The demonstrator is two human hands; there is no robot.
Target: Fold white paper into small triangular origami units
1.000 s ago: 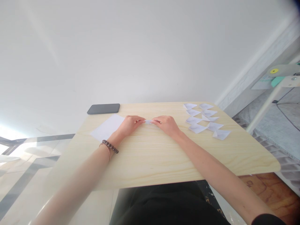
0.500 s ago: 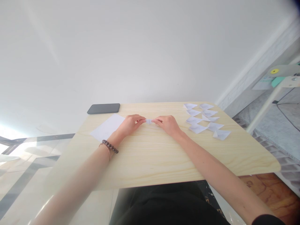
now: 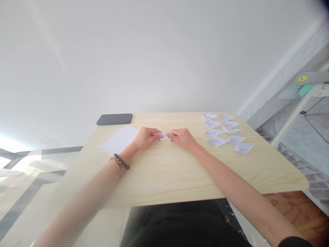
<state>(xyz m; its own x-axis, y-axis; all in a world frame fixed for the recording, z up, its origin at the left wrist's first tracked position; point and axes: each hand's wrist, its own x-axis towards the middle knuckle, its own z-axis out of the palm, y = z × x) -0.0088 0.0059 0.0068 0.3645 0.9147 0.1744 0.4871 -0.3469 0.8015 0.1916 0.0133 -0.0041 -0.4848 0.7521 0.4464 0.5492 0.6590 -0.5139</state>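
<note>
Small white folded paper (image 3: 161,136), pinched btwn both hands' fingers (image 3: 156,133).

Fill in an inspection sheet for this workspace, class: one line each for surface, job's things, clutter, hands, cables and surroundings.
Surface: pale wood-grain table, rounded corners.
Job's things: small white folded paper piece pinched between both hands; flat white paper sheet beside the left hand; nine or so folded white paper triangles grouped at the far right.
Clutter: dark grey flat phone at the far left edge.
Hands: left hand, beaded bracelet on its wrist; right hand; both closed on the small piece.
Cables: thin dark cable on the floor, right.
Surroundings: white wall; pale stand with a yellow disc.
</note>
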